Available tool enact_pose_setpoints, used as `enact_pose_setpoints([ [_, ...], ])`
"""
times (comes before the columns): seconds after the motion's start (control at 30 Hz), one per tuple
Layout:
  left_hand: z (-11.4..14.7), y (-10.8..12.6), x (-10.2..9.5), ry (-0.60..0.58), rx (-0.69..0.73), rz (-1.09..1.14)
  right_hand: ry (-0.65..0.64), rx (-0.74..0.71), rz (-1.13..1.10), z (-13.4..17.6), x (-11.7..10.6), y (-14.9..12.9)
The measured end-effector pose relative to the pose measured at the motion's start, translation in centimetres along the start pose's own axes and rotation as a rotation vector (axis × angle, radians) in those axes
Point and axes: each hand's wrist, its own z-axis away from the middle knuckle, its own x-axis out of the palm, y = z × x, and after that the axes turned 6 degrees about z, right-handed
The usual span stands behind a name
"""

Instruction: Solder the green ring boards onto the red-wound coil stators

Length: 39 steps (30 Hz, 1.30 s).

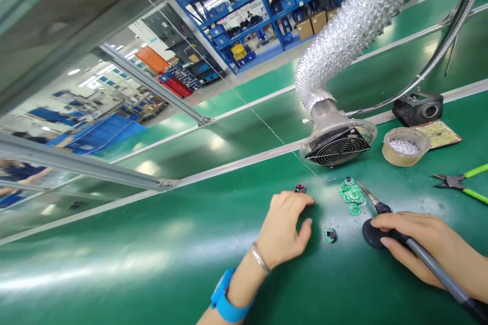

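Note:
My left hand [284, 228] hovers over or rests on the green bench, thumb apart from the bent fingers, with nothing visible between them. Just beyond its fingertips lies a small red-and-black ring-shaped part [300, 189]. In my right hand [438, 236] is a soldering iron [430, 263], its tip pointing up and left at a pile of small green circuit boards [351, 193]. A black round disc [372, 234] lies under or against my right fingertips; whether they touch it I cannot tell. Between the hands sits a round green board with a dark part [329, 235].
A fume extractor [339, 147] on a silver duct stands behind the boards. Thin solder wire [267, 124] hangs down toward the bench. At right are a round tub [404, 147], a sponge tray [438, 134], an iron holder [418, 109] and green-handled cutters [455, 182].

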Motion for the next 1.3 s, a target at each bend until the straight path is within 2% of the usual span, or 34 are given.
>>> enact_pose_setpoints([
  [0.13, -2.2, -1.9, -0.9, -0.163, 0.014, -0.105, 0.027, 0.004, -0.017, -0.1, 0.0, 0.0],
  [0.23, -2.8, -1.5, -0.7, -0.138, 0.043, -0.084, 0.062, 0.038, -0.05, -0.3, 0.1, -0.2],
  [0.33, -2.9, 1.4, 0.6, 0.02, 0.09, 0.03, 0.088, 0.095, -0.043, -0.4, 0.1, -0.4],
  [0.4, -2.8, 4.0, 2.1, 0.096, 0.142, 0.144, 0.085, 0.123, -0.037, -0.4, 0.0, -0.4],
  [0.5, -2.6, 7.4, 5.2, 0.103, 0.194, 0.223, 0.088, 0.153, -0.044, -0.4, -0.1, -0.5],
  [0.6, -2.4, 8.9, 7.5, 0.125, 0.134, 0.151, 0.084, 0.158, -0.052, -0.4, -0.1, -0.5],
  [0.67, -2.3, 9.1, 8.0, 0.142, 0.108, 0.106, 0.076, 0.156, -0.061, -0.4, 0.0, -0.6],
  [0.77, -2.3, 9.0, 7.9, 0.149, 0.09, 0.074, 0.079, 0.177, -0.068, -0.3, 0.2, -0.6],
  [0.93, -2.1, 8.5, 7.1, 0.074, 0.068, 0.091, 0.09, 0.175, -0.066, -0.2, 0.0, -0.7],
  [1.13, -1.0, 7.4, 6.7, 0.019, 0.033, 0.358, 0.096, -0.026, -0.027, -0.3, -0.3, -1.2],
  [1.3, -0.7, 6.8, 7.1, 0.05, 0.118, 0.308, 0.069, -0.092, 0.048, 0.2, 0.6, -1.3],
])
